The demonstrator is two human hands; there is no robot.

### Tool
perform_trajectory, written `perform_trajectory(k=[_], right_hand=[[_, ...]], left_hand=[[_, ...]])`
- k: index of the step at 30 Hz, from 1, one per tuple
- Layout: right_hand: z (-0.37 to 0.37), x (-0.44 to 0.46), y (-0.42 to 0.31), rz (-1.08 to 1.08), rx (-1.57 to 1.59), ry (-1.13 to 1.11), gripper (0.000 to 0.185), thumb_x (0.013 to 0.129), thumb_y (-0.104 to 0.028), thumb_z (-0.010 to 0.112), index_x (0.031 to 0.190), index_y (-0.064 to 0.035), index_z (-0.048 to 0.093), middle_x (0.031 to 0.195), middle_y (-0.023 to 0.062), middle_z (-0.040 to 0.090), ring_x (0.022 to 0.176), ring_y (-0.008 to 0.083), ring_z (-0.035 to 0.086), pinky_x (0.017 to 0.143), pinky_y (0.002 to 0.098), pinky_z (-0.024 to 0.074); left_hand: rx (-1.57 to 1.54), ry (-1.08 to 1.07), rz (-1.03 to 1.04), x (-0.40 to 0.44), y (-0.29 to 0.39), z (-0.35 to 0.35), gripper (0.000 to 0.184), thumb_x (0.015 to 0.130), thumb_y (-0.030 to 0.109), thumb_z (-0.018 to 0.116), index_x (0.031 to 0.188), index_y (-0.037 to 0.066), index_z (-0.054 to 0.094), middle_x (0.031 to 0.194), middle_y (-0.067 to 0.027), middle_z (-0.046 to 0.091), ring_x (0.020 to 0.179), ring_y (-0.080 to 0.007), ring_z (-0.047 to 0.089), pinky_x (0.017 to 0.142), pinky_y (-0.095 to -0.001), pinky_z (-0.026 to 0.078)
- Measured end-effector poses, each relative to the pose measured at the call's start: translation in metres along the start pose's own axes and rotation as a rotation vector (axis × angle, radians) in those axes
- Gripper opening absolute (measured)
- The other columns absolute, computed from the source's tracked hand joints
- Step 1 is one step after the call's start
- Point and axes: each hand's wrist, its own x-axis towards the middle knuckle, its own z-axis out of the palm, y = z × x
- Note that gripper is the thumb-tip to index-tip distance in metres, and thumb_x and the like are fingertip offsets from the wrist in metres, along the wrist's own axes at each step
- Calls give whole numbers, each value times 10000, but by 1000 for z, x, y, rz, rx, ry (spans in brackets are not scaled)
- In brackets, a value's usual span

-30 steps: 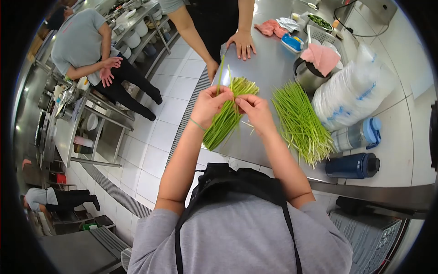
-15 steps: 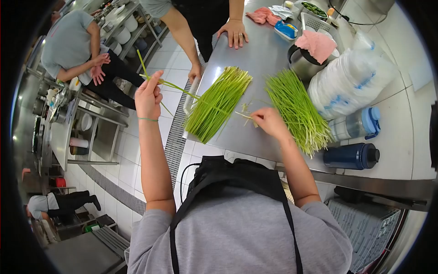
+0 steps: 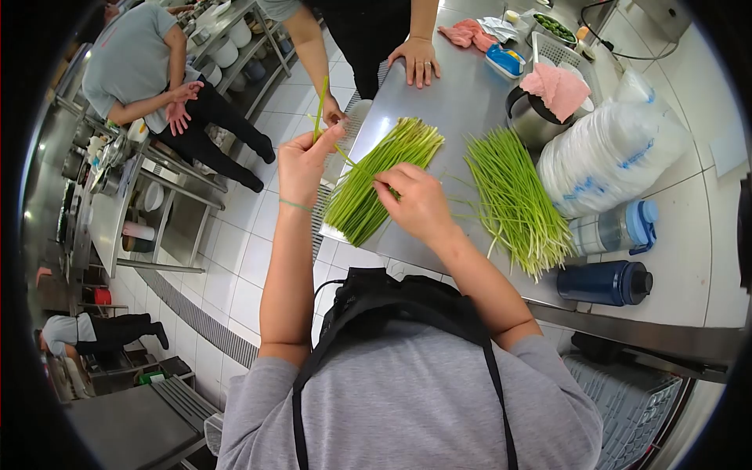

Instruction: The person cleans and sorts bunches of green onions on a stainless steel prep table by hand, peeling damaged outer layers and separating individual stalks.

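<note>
1. A loose chive-like stalk [image 3: 321,106] is gripped between the thumb and fingers of the left hand [image 3: 304,163], which is raised just outside the left edge of the tabletop [image 3: 464,98]; a thin length is stretched from this hand toward the bundle.
2. The bundle of chive-like stalks [image 3: 382,184] is laid along that left edge, by the near left corner, with its paler ends pointed toward the far side.
3. The right hand [image 3: 415,202] is placed over the right side of the bundle, its fingers bent inward; whether they are closed on anything cannot be told.
4. A second pile of stalks [image 3: 521,200] is spread well to the right of the bundle, its pale ends turned toward the near edge.
5. At the right edge, a steel jug [image 3: 526,124] is topped by a pink cloth [image 3: 556,92], and a plastic-wrapped stack [image 3: 603,164] is set just beside it.
6. A clear bottle with a light blue lid [image 3: 609,231] and a dark blue bottle [image 3: 599,283] are placed toward the near right corner.
7. A co-worker's hand [image 3: 417,61] is rested flat on the tabletop at the left edge, beyond the bundle.
</note>
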Motion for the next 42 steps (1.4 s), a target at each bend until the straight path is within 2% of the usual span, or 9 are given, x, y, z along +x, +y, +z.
perform_trajectory(k=[4, 7, 13, 19, 21, 24, 29, 35, 42], right_hand=[[-7, -4, 6, 303, 309, -147, 77, 732, -67, 628, 773, -7, 602, 679, 30, 573, 543, 105, 498, 499, 218, 396], [-7, -7, 17, 601, 529, -231, 83, 768, -89, 609, 762, -6, 605, 680, 9, 568, 552, 67, 483, 489, 202, 373], [-31, -9, 38, 812, 961, 245, 195, 809, -172, 573, 706, -12, 612, 609, -14, 546, 553, 45, 466, 479, 196, 360], [-31, -49, 103, 486, -199, -536, 246, 763, -234, 582, 680, -5, 622, 624, 112, 607, 589, 219, 585, 558, 317, 443], [-14, -40, 121, 616, -22, -183, 221, 733, -239, 619, 714, -19, 638, 558, 57, 566, 505, 94, 503, 491, 266, 392], [6, -13, 143, 865, 15, 49, 261, 725, -277, 606, 748, -20, 644, 703, 158, 617, 632, 269, 595, 603, 345, 448], [29, 3, 175, 996, 184, 230, 239, 704, -223, 648, 776, 5, 639, 697, 112, 627, 611, 202, 584, 584, 318, 444], [-22, 29, 110, 1052, 623, 191, 173, 737, -145, 639, 811, 11, 626, 681, 43, 605, 588, 92, 555, 515, 217, 425], [-44, 28, 88, 857, 571, 259, 156, 760, -131, 630, 827, 9, 613, 710, 42, 601, 565, 89, 555, 527, 206, 443]], left_hand=[[-70, -13, -6, -3, -3, 5, 230, 745, 221, 674, 687, 1, 642, 533, 79, 412, 479, -9, 274, 428, -193, 178], [-29, -17, 7, 0, -8, 7, 219, 767, 212, 650, 812, -2, 652, 517, 62, 382, 436, -8, 251, 388, -171, 172], [-197, 12, -10, 8, -6, -18, 225, 827, 225, 571, 836, 8, 631, 581, 39, 443, 479, -20, 347, 395, -172, 221], [-202, 71, -8, 11, 19, -46, 312, 890, 322, 439, 822, 37, 546, 572, 17, 430, 478, -92, 417, 458, -214, 362], [-184, -5, -66, 13, 17, -47, 306, 898, 340, 414, 845, 59, 523, 530, 44, 327, 444, -67, 355, 438, -209, 340], [-47, -107, -120, 13, -2, -34, 227, 892, 274, 436, 848, 79, 541, 499, 91, 253, 387, -21, 224, 352, -192, 195], [77, -159, -205, -4, -32, 5, 161, 830, 224, 547, 818, 69, 585, 498, 105, 305, 378, -13, 232, 341, -193, 168], [72, -309, -121, 3, -60, 22, 162, 773, 138, 614, 838, -9, 632, 686, -18, 579, 603, -56, 507, 546, -195, 413], [538, -357, 252, 15, -52, 79, 228, 726, 210, 638, 873, 37, 655, 756, -99, 642, 655, -157, 595, 642, -272, 461]])
